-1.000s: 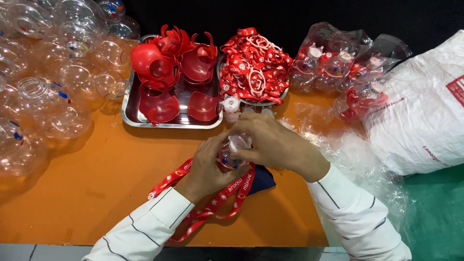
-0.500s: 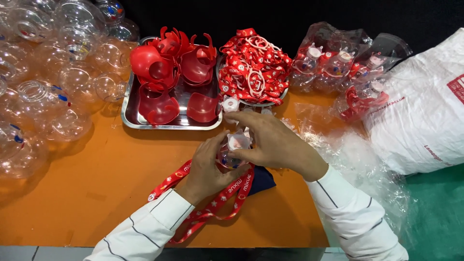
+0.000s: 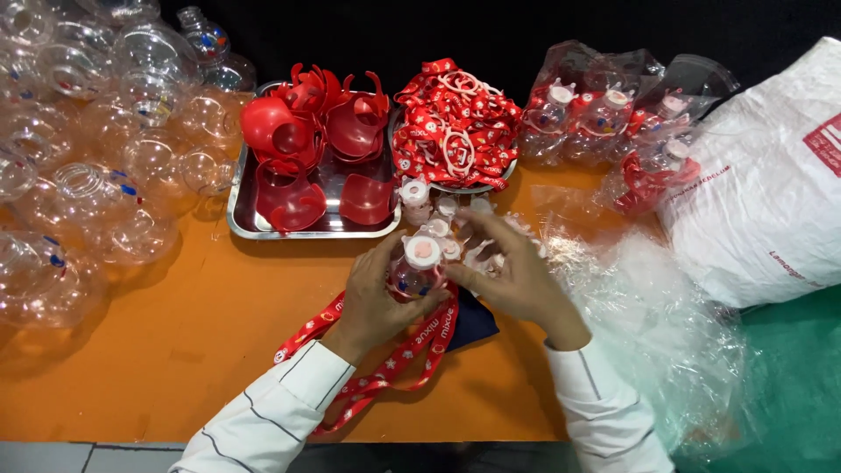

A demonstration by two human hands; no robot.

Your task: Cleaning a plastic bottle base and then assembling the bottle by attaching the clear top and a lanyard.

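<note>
My left hand (image 3: 375,296) grips a small clear round bottle (image 3: 415,273) with a white and pink cap, held just above the orange table (image 3: 175,350). A red printed strap (image 3: 385,350) hangs from the bottle and loops down across the table. My right hand (image 3: 517,276) has come off the bottle and rests beside it, fingers spread over several small white caps (image 3: 438,215) lying near the tray. Whether those fingers pinch a cap is hidden.
A metal tray (image 3: 238,210) holds red plastic cup-shaped parts (image 3: 289,131). A heap of red straps (image 3: 451,131) lies beside it. Many clear empty bottles (image 3: 96,158) fill the left. Bagged finished bottles (image 3: 604,114), loose clear film (image 3: 648,324) and a white sack (image 3: 762,193) lie right.
Both hands were closed together around the bottle. Now my right hand has drawn off to the right toward the white caps, and the bottle's pink-topped cap shows in my left hand.
</note>
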